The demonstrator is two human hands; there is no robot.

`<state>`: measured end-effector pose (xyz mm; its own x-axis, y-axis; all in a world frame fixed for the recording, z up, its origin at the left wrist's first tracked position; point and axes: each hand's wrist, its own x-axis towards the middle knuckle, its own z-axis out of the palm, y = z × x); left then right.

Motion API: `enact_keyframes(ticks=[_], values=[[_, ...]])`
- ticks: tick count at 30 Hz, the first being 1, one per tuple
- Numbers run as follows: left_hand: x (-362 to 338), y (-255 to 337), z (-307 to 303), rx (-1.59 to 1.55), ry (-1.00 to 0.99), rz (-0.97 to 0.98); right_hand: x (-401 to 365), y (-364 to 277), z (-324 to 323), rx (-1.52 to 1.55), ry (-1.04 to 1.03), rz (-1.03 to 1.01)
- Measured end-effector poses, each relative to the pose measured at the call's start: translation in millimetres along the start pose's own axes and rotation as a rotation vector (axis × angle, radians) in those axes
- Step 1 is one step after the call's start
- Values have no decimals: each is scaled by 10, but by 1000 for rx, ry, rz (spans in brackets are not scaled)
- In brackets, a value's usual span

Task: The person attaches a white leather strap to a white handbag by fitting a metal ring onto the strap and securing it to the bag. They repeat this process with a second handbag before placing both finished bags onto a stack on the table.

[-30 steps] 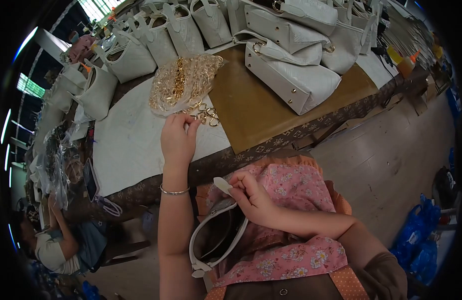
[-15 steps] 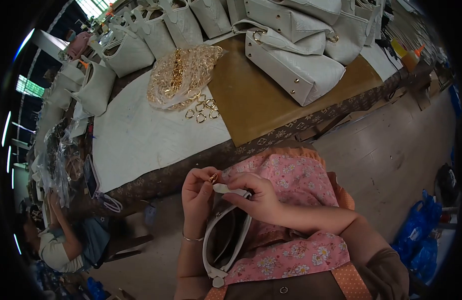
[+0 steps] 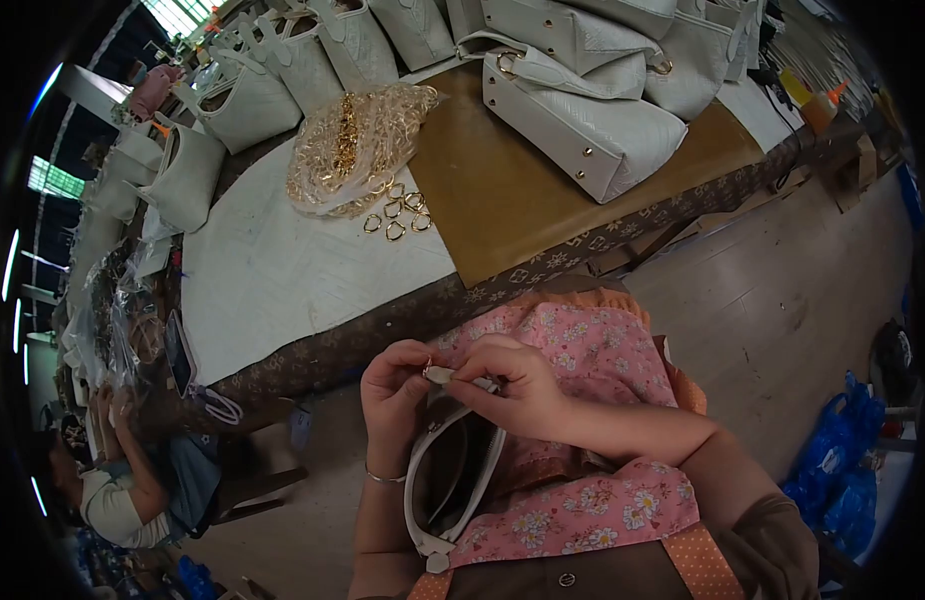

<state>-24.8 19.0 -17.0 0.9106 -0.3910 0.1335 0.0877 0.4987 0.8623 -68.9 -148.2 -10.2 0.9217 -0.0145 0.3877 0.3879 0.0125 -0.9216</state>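
Observation:
On my lap rests an open white handbag (image 3: 414, 497), its dark inside facing up. My left hand (image 3: 394, 395), with a bangle at the wrist, pinches a small gold ring (image 3: 428, 368) at the bag's upper end. Thumb and fingers of my right hand (image 3: 512, 385) are closed on a short white strap tab (image 3: 440, 376) of the bag. The tab's tip meets the ring between the two hands; whether it passes through cannot be made out. My fingers partly hide both.
On the table ahead lie several loose gold rings (image 3: 394, 212) beside a clear plastic bag of rings (image 3: 354, 150). White handbags (image 3: 592, 135) are piled on a brown mat (image 3: 472, 225). Another person (image 3: 132, 490) sits at the left. Blue plastic bags (image 3: 837, 470) lie at right.
My right hand has shifted slightly left, bringing the strap tab closer against the ring. The ring has turned and shows less between my left fingers. The view has tilted slightly.

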Motion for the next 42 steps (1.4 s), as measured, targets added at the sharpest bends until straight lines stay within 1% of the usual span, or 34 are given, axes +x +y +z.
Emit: enact_keyframes(ticks=[2, 3, 5, 6, 8, 9, 11, 12, 14, 15, 17, 18, 20, 21, 23, 25, 27, 29, 30, 32, 33, 35, 36, 38, 39, 41, 42], values=[[4, 9, -34, 146, -69, -1, -3, -11, 1, 5, 36, -14], [12, 13, -41, 144, -69, -3, -9, 2, 0, 4, 37, -12], [39, 14, -41, 225, -143, 5, -26, 36, -14, 18, 8, 8], [43, 11, -28, 218, -148, 3, -28, 30, -23, 10, 11, 11], [44, 4, 21, 181, -128, -72, -29, 6, -21, 121, 9, 101], [49, 10, 38, 168, -140, -76, -29, -23, -22, 106, 18, 104], [52, 28, 64, 354, -140, -2, -18, -78, 7, 698, 36, 458], [42, 18, 92, 345, -149, -2, -3, -54, 37, 688, 44, 456], [26, -1, 130, 305, -87, -28, 11, 17, 78, 709, 59, 506], [49, -18, 145, 302, -93, -32, 15, 8, 52, 706, 67, 505], [88, -51, 165, 378, -81, 162, 39, -10, -1, 255, -138, 347], [74, -56, 149, 377, -81, 160, 35, -6, -15, 254, -137, 349], [36, -45, 87, 344, -110, 91, 23, 15, -44, 211, -170, 306], [30, -41, 64, 339, -114, 90, 3, 64, -53, 206, -167, 307], [22, -37, 27, 192, -9, 5, -73, 168, -56, 58, -176, 153], [34, -7, -19, 129, 9, -10, -121, 83, -32, 3, -141, 152], [47, 127, 133, 75, 41, -20, -170, 17, 5, -40, -118, 149], [31, 304, 360, 19, 18, -131, -249, -33, -18, -372, -206, 190], [30, 321, 295, 22, 29, -127, -249, -65, -48, -365, -216, 188], [20, 351, 95, 257, -329, -318, -209, -116, -139, -248, -348, 366], [13, 354, 46, 255, -314, -315, -186, -118, -180, -244, -363, 368], [11, 344, -14, 342, -312, -404, -154, -110, -247, -28, -460, 551], [16, 344, -22, 337, -297, -402, -171, -93, -259, -28, -476, 556], [49, 350, -35, 489, -272, -463, -207, -16, -272, 166, -482, 573], [61, 315, -35, 484, -260, -461, -211, 24, -273, 165, -496, 577], [76, 197, -11, 695, -286, -420, -221, 114, -269, 348, -521, 699], [85, 180, -6, 692, -275, -419, -237, 154, -264, 347, -531, 704]])
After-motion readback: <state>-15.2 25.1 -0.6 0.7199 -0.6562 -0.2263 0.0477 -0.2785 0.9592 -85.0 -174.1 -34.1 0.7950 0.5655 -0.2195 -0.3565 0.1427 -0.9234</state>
